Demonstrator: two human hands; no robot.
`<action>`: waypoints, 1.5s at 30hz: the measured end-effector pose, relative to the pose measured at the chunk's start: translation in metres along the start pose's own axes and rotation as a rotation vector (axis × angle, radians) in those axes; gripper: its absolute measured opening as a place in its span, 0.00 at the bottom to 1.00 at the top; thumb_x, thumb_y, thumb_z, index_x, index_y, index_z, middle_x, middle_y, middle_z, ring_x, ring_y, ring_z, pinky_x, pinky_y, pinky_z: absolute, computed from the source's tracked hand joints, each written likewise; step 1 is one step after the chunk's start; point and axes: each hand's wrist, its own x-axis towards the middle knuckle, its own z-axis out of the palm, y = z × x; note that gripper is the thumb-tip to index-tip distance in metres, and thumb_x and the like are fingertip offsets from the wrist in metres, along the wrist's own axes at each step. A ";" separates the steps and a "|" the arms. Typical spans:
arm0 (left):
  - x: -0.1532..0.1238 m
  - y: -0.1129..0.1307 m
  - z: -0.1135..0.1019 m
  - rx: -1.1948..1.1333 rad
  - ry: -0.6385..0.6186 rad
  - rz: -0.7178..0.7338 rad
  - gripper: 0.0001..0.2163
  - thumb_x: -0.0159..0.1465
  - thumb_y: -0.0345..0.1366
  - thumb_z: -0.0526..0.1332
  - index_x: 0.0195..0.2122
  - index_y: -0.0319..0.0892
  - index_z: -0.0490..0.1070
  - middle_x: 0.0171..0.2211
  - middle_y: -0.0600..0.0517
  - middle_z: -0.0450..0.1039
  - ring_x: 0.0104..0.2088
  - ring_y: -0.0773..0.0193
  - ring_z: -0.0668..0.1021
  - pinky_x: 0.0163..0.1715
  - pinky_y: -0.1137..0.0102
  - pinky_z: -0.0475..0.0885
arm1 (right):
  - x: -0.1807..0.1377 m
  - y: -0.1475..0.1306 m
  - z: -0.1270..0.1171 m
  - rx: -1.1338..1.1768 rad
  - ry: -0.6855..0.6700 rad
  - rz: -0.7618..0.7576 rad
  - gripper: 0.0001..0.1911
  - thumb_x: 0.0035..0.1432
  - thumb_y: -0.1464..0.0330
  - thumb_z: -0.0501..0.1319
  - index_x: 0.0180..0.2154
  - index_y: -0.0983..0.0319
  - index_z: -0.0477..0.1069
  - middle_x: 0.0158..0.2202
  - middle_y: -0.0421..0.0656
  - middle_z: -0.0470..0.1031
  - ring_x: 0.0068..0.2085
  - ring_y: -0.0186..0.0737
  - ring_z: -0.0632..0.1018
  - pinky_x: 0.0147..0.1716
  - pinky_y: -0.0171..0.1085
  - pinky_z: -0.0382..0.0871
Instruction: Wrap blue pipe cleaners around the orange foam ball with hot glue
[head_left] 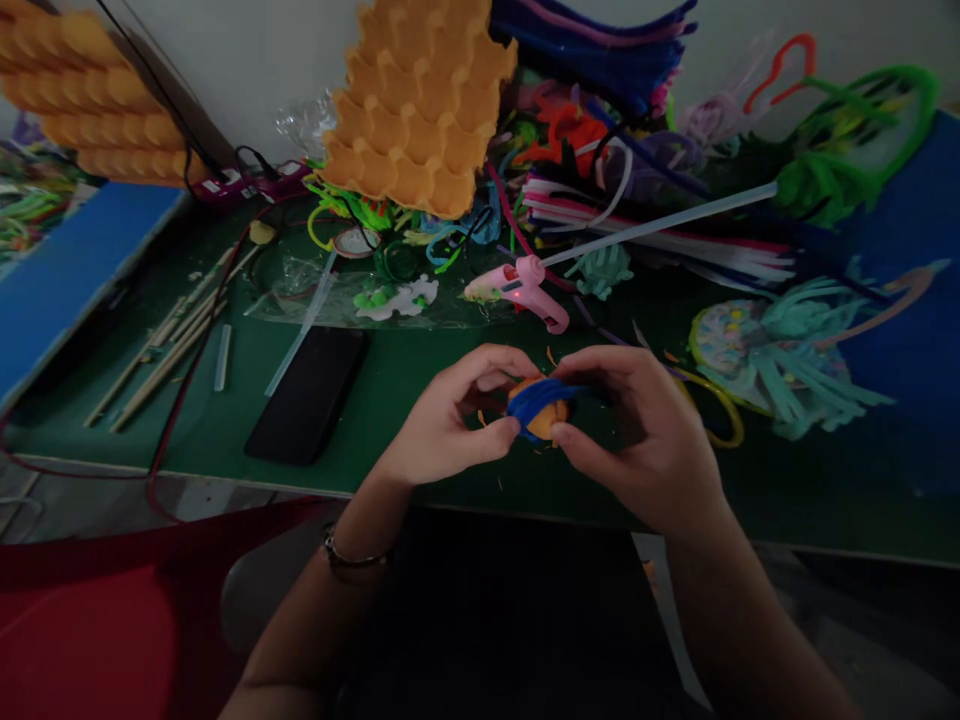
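Observation:
Both my hands meet over the front edge of the green table (390, 400). Between them is a small orange ball (546, 416) wrapped with a blue pipe cleaner (534, 396). My left hand (450, 420) pinches the ball's left side with thumb and fingers curled. My right hand (641, 430) grips it from the right, fingers bent over the top. A bracelet sits on my left wrist.
A pink glue gun (525, 288) with a long glue stick lies just behind my hands. A black phone (309, 392) lies to the left, beside wooden sticks (169, 345). Orange egg trays (424, 100), heaps of coloured pipe cleaners (600, 50) and a teal craft piece (780, 360) crowd the back and right.

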 end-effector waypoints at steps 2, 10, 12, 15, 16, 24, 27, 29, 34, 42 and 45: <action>0.000 0.002 0.001 0.028 0.012 0.015 0.12 0.54 0.31 0.61 0.40 0.41 0.66 0.35 0.51 0.72 0.34 0.66 0.75 0.32 0.74 0.70 | 0.000 0.000 0.000 -0.007 -0.007 0.001 0.17 0.50 0.71 0.63 0.42 0.58 0.64 0.39 0.41 0.72 0.40 0.36 0.76 0.39 0.36 0.73; -0.001 0.009 0.007 0.026 0.075 -0.033 0.15 0.50 0.26 0.59 0.40 0.41 0.63 0.35 0.53 0.68 0.36 0.67 0.74 0.35 0.75 0.70 | -0.001 0.001 0.001 -0.058 -0.009 -0.015 0.16 0.50 0.72 0.63 0.42 0.59 0.64 0.39 0.40 0.72 0.41 0.35 0.75 0.40 0.35 0.72; -0.001 0.010 0.009 0.042 0.081 -0.050 0.15 0.50 0.25 0.58 0.40 0.41 0.62 0.35 0.53 0.68 0.36 0.68 0.74 0.34 0.75 0.69 | 0.000 0.001 0.001 -0.067 -0.010 -0.029 0.15 0.50 0.72 0.62 0.42 0.58 0.64 0.39 0.40 0.72 0.40 0.35 0.76 0.40 0.35 0.72; -0.001 0.011 0.011 0.091 0.095 -0.054 0.16 0.50 0.24 0.57 0.40 0.41 0.61 0.35 0.53 0.68 0.36 0.68 0.74 0.34 0.76 0.70 | 0.000 0.001 0.001 -0.088 -0.008 -0.043 0.15 0.50 0.73 0.62 0.41 0.59 0.64 0.38 0.40 0.72 0.40 0.34 0.75 0.40 0.34 0.72; -0.001 0.011 0.011 0.110 0.097 -0.055 0.16 0.50 0.25 0.57 0.41 0.41 0.61 0.35 0.53 0.69 0.36 0.68 0.74 0.34 0.75 0.70 | 0.000 0.001 0.001 -0.093 -0.006 -0.043 0.15 0.50 0.73 0.62 0.41 0.59 0.64 0.38 0.40 0.72 0.40 0.34 0.75 0.40 0.33 0.72; 0.000 0.021 0.001 0.331 -0.123 -0.097 0.14 0.60 0.29 0.50 0.46 0.39 0.68 0.45 0.50 0.74 0.42 0.63 0.76 0.43 0.70 0.71 | -0.003 0.005 -0.001 -0.008 -0.032 0.015 0.17 0.49 0.73 0.62 0.42 0.58 0.64 0.39 0.39 0.72 0.40 0.33 0.75 0.41 0.33 0.71; -0.003 0.023 -0.002 0.368 -0.120 -0.104 0.16 0.65 0.34 0.48 0.50 0.39 0.68 0.48 0.49 0.74 0.46 0.61 0.76 0.46 0.69 0.70 | -0.002 0.005 -0.001 0.006 -0.034 0.021 0.18 0.48 0.74 0.62 0.43 0.58 0.64 0.39 0.38 0.72 0.41 0.33 0.75 0.41 0.33 0.71; -0.004 0.023 -0.003 0.404 -0.136 -0.101 0.17 0.66 0.37 0.49 0.52 0.39 0.67 0.49 0.49 0.73 0.48 0.59 0.75 0.47 0.68 0.70 | -0.001 0.004 0.000 -0.010 -0.040 0.012 0.19 0.48 0.74 0.63 0.43 0.59 0.63 0.38 0.38 0.72 0.40 0.32 0.75 0.41 0.32 0.71; -0.003 0.023 0.000 0.444 -0.171 -0.086 0.21 0.62 0.41 0.57 0.55 0.40 0.64 0.49 0.48 0.73 0.48 0.57 0.75 0.47 0.67 0.70 | 0.001 0.004 0.004 -0.117 -0.024 -0.051 0.18 0.48 0.71 0.65 0.42 0.59 0.64 0.37 0.39 0.74 0.39 0.32 0.76 0.39 0.30 0.71; -0.002 0.017 0.002 0.164 -0.145 -0.227 0.23 0.57 0.38 0.63 0.53 0.40 0.65 0.47 0.48 0.74 0.46 0.58 0.76 0.45 0.67 0.72 | 0.001 0.003 0.003 -0.176 -0.007 -0.110 0.18 0.50 0.68 0.66 0.43 0.60 0.64 0.37 0.40 0.74 0.39 0.34 0.77 0.39 0.31 0.72; -0.002 0.015 0.000 0.144 -0.126 -0.226 0.24 0.54 0.36 0.65 0.53 0.40 0.65 0.48 0.48 0.74 0.46 0.57 0.76 0.45 0.67 0.72 | 0.002 0.002 0.002 -0.201 -0.011 -0.140 0.16 0.52 0.68 0.64 0.42 0.60 0.64 0.37 0.40 0.74 0.39 0.33 0.77 0.39 0.30 0.72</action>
